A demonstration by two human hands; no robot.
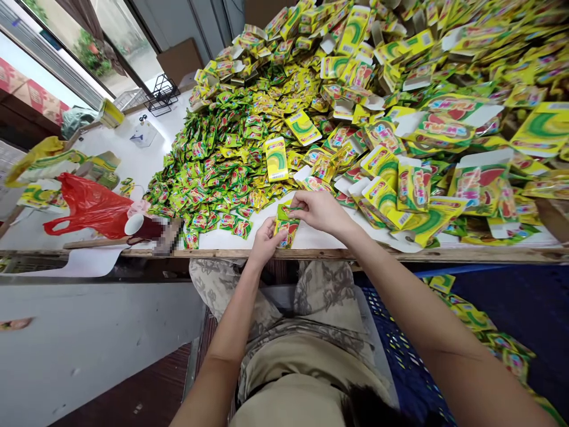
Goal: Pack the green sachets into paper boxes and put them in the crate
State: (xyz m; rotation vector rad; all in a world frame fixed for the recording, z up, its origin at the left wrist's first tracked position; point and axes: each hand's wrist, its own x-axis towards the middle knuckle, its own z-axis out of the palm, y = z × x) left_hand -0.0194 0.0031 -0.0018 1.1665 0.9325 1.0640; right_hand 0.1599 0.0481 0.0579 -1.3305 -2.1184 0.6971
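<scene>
Near the table's front edge my left hand [267, 238] is closed on a small yellow-green box [287, 231] printed with red fruit. My right hand [313, 210] pinches a green packet [283, 212] at the top of that box; whether the packet is partly inside is too small to tell. Beyond my hands lies a large heap of small green and yellow packets [213, 178]. Two yellow boxes, one upright in view [277, 159] and one tilted [303, 127], rest on the heap. More boxes [414, 185] are piled to the right, several with open white flaps.
At the left of the white table [144, 142] are a red plastic bag [95, 207], a dark cup [144, 227] with a white rim and a black wire rack [162, 95]. Filled packages [471, 314] lie on blue material at the lower right. A wooden edge borders the table's front.
</scene>
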